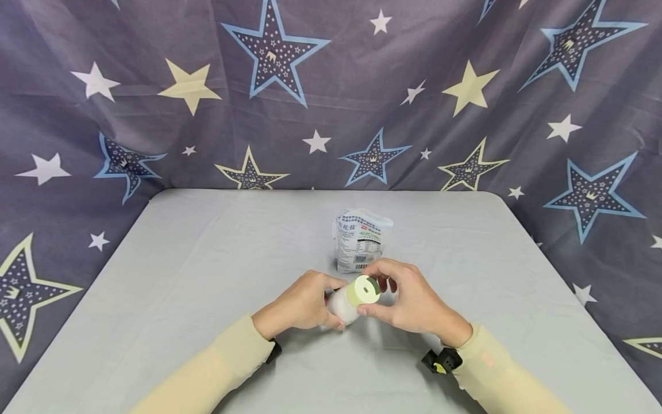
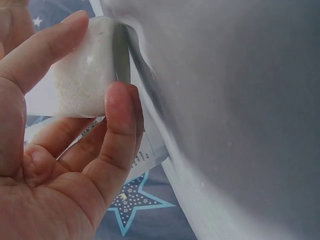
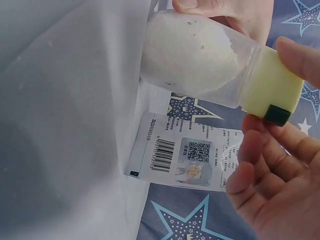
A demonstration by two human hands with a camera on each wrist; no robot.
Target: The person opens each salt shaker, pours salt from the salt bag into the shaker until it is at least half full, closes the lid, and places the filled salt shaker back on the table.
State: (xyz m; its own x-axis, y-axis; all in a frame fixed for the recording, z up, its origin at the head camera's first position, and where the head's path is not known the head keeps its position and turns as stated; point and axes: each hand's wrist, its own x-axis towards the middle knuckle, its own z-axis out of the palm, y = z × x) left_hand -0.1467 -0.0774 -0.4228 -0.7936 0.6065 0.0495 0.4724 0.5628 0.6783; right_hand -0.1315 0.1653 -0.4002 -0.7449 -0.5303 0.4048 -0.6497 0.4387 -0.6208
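A clear seasoning jar (image 3: 195,55) filled with white grains leans to the right near the table's middle. My left hand (image 1: 312,302) grips its body, thumb on the near side and fingers around the other; the left wrist view shows the jar's lower end (image 2: 85,75) between them. On top sits a pale yellow-green cap (image 3: 267,82) with a dark green tab (image 3: 276,115). My right hand (image 1: 411,299) pinches that cap between thumb and fingertips, its other fingers loosely curled. Just behind the hands stands a printed white salt bag (image 1: 359,241).
A light grey cloth covers the table (image 1: 233,241), whose far edge meets a dark star-patterned curtain (image 1: 331,98). The bag's barcode and QR code face me. Black wrist devices (image 1: 443,361) sit at the sleeve cuffs.
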